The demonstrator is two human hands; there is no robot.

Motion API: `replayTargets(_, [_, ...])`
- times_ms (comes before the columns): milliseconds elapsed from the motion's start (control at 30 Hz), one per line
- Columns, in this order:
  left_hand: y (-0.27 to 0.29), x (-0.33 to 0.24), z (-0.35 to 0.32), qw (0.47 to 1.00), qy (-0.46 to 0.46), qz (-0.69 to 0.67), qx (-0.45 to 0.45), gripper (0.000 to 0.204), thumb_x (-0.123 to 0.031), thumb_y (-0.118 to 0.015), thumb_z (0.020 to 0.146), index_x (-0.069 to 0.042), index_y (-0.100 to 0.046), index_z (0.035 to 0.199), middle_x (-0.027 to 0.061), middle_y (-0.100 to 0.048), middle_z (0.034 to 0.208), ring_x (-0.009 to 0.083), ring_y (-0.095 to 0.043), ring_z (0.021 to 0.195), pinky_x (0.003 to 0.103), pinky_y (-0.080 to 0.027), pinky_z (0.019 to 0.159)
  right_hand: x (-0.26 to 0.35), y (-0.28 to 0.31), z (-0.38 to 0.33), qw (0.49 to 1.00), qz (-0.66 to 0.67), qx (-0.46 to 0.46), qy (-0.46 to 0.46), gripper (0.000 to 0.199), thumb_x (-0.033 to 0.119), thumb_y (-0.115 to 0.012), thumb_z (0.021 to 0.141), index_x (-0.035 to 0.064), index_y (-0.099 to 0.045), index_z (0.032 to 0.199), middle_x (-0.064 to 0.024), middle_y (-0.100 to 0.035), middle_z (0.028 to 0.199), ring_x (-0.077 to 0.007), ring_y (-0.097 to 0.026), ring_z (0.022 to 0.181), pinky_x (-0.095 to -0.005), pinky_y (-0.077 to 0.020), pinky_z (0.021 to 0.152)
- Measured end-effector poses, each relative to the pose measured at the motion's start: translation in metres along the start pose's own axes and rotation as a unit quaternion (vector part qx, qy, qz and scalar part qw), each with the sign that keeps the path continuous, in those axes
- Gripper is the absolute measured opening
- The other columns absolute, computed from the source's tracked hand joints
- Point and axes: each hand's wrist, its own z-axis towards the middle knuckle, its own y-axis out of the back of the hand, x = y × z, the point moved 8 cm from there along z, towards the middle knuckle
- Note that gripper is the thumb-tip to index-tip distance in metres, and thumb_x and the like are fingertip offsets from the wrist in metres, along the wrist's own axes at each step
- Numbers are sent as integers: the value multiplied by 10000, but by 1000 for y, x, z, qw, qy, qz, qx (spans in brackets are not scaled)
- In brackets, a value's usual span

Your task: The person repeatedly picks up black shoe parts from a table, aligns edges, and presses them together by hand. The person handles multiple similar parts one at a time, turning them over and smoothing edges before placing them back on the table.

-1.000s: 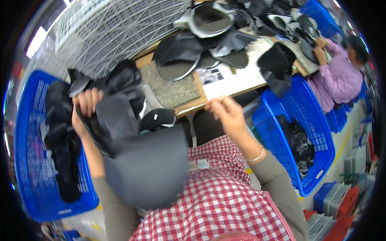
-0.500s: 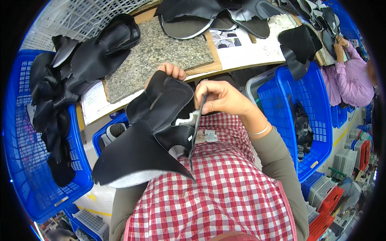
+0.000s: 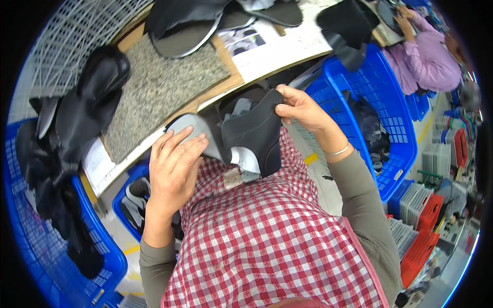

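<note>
The granite slab (image 3: pixel 164 87) lies on the tabletop (image 3: pixel 287 54), and the black-and-gray sewn piece (image 3: pixel 251 131) is held off the slab's near right corner, in front of the checked apron (image 3: pixel 257 231). The right hand (image 3: pixel 308 113), farther right of the slab, pinches the piece's upper black edge between thumb and fingers. The left hand (image 3: pixel 172 172), just on the near side of the slab, lays its fingers, slightly spread, over the gray flap (image 3: pixel 214 141); its thumb is out of sight, so I cannot tell whether it grips. The folds inside the piece are dark and hard to make out, and its underside is hidden. Beyond the slab, black panels (image 3: pixel 185 31) are cut off by the upper edge. Left of the slab, more black pieces (image 3: pixel 90 102) overlap too closely to count, and the large blue basket (image 3: pixel 110 256) there fades into the dark rim. On the slab's near side, the left forearm partly covers a small blue basket (image 3: pixel 120 205). Far right of the slab, a co-worker's hands (image 3: pixel 405 20) are small and indistinct.
</note>
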Motion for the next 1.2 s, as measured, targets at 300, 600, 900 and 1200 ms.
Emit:
replayTargets(300, [36, -47, 20, 982, -182, -45, -35, 498, -468, -816, 809, -7, -676, 935, 194, -639, 1166, 452, -590, 1167, 574, -463, 992, 56, -23, 18, 990, -71, 121, 26, 306, 268, -787, 956, 111, -670, 1190, 51, -647, 987, -53, -587, 879, -217, -485, 679])
replayTargets(600, [-41, 1, -1, 896, 143, -335, 255, 320, -193, -821, 907, 47, -684, 1067, 73, -626, 827, 118, -577, 770, 286, -500, 708, 44, -101, 59, 924, -187, 313, 115, 297, 232, -799, 944, 77, -661, 1158, 38, -629, 960, -80, -578, 895, -279, -518, 730])
replayTargets(900, [-118, 43, -35, 704, 221, -647, 193, 515, -494, -631, 1044, 17, -676, 1002, 61, -689, 787, 126, -633, 654, 252, -480, 589, 108, -134, 0, 690, -610, -20, 390, 609, 302, -874, 728, 59, -619, 1225, -125, -611, 1198, -319, -645, 1053, -441, -574, 788])
replayTargets(1200, [-127, 29, -26, 695, 204, -664, 186, 573, -489, -405, 1130, 35, -629, 1067, 151, -702, 870, 194, -645, 643, 290, -517, 617, 49, -167, -33, 640, -696, -21, 326, 240, 236, -683, 851, 23, -654, 957, -104, -635, 874, -262, -646, 797, -345, -528, 569])
